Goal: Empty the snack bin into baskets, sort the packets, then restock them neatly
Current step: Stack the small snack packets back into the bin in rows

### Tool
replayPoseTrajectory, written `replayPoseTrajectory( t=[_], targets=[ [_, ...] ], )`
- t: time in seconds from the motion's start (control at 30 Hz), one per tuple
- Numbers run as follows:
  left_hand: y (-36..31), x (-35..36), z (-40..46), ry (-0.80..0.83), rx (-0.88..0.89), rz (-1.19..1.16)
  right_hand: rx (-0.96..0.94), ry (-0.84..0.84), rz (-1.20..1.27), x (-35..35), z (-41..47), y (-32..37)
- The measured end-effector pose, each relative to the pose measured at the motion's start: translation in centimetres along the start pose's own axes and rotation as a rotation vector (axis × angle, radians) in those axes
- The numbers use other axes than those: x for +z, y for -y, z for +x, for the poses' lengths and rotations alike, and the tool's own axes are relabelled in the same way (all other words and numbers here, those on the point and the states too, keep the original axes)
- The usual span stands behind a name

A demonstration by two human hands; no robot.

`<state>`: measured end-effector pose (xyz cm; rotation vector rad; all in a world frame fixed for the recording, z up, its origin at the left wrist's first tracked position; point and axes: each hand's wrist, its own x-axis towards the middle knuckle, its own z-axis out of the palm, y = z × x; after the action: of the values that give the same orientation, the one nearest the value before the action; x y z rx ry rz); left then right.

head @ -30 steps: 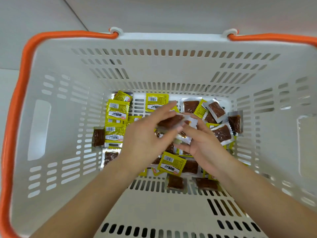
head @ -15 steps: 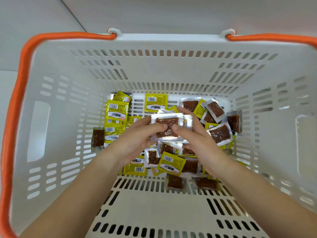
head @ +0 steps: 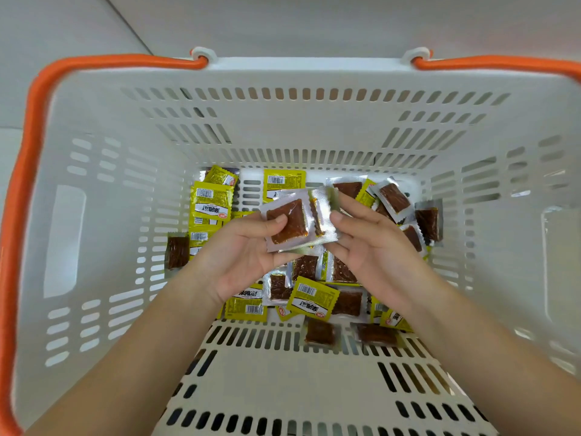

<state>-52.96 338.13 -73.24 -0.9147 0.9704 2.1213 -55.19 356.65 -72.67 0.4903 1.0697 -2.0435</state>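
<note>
Both my hands are inside a white slotted basket (head: 314, 121). My left hand (head: 242, 256) holds a small stack of clear packets (head: 292, 225) with brown snack inside, thumb on the top one. My right hand (head: 374, 250) pinches the right edge of the same stack, where a second packet (head: 323, 212) stands tilted on edge. On the basket floor lie several yellow packets (head: 210, 202) and clear brown packets (head: 393, 196), mixed and overlapping, partly hidden under my hands.
An orange handle (head: 28, 152) runs round the basket's left rim and another orange handle (head: 503, 62) along the far right rim. The basket's near wall (head: 298, 388) rises below my wrists. Pale grey floor (head: 63, 26) lies beyond.
The packet stack has been lifted a little and turned face-up toward me. My left thumb now lies on top of it and my right fingers have shifted to its right edge.
</note>
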Motion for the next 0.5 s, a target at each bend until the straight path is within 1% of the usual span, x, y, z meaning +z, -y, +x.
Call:
replayPoseTrajectory(
  t=[0.07, 0.17, 0.23, 0.3, 0.4, 0.5],
  targets=[
    [-0.1, -0.1, 0.0, 0.042, -0.001, -0.042, -0.026, 0.026, -0.025, 0.1, -0.1, 0.0],
    [-0.1, 0.2, -0.1, 0.081, -0.01, -0.036, -0.066, 0.047, -0.103, 0.2, -0.2, -0.2],
    [0.0, 0.3, -0.1, 0.084, -0.01, -0.035, -0.078, 0.036, -0.134, 0.2, -0.2, -0.2],
    [0.2, 0.5, -0.1, 0.088, -0.009, -0.036, -0.094, -0.011, -0.215, 0.3, -0.2, -0.2],
    [0.1, 0.7, -0.2, 0.101, 0.016, 0.011, -0.112, -0.078, -0.312, 0.3, -0.3, 0.0],
    [-0.6, 1.0, -0.7, 0.109, 0.075, 0.124, -0.109, -0.056, -0.314, 0.6, -0.6, 1.3]
  ],
)
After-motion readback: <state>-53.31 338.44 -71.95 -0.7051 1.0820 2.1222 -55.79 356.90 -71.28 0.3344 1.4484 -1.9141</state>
